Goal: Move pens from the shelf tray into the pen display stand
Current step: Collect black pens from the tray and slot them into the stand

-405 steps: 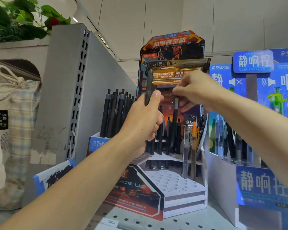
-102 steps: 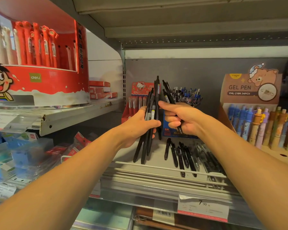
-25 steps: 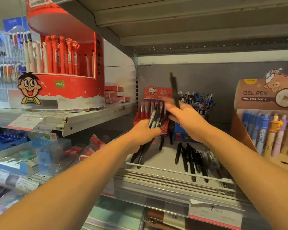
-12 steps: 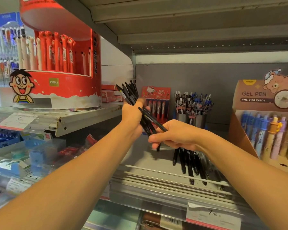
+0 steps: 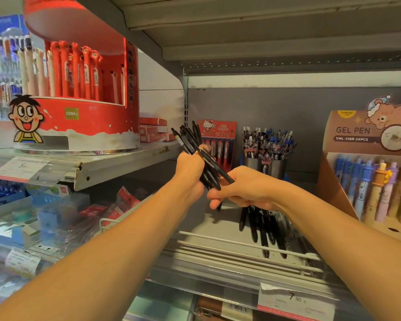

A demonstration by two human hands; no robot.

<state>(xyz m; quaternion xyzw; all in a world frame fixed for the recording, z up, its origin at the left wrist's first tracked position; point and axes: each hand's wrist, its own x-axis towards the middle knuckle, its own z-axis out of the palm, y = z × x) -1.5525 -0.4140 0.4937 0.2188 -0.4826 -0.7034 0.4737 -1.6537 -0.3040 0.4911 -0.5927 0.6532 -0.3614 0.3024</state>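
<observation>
1. Left hand [image 5: 190,167] is wrapped round a bundle of black pens [image 5: 191,141], held up in front of the shelf, tips fanning up and left.
2. Right hand [image 5: 243,188] has fingers curled round one more black pen [image 5: 214,166], laying it against the bundle; the two hands are nearly touching.
3. More loose pens [image 5: 262,224] lie on the shelf tray [image 5: 218,244], just below the right wrist. The display stand isn't in view.
4. Handling, my guess: light, stiff plastic barrels, smooth, so prob. slippery in a bunch. Grip the bundle mid-barrel and tight, else single pens slide out. Not fragile, though clips could snag on each other.
5. Readable text: "deli" on the red round display [image 5: 79,117] w/ a cartoon boy; "GEL PEN" and "YML-218R 24PCS" on the brown bear box [image 5: 366,133]; price tag [image 5: 295,297] reads approx. "7.90". The red Hello Kitty card [image 5: 218,130] has text too small to read.
</observation>
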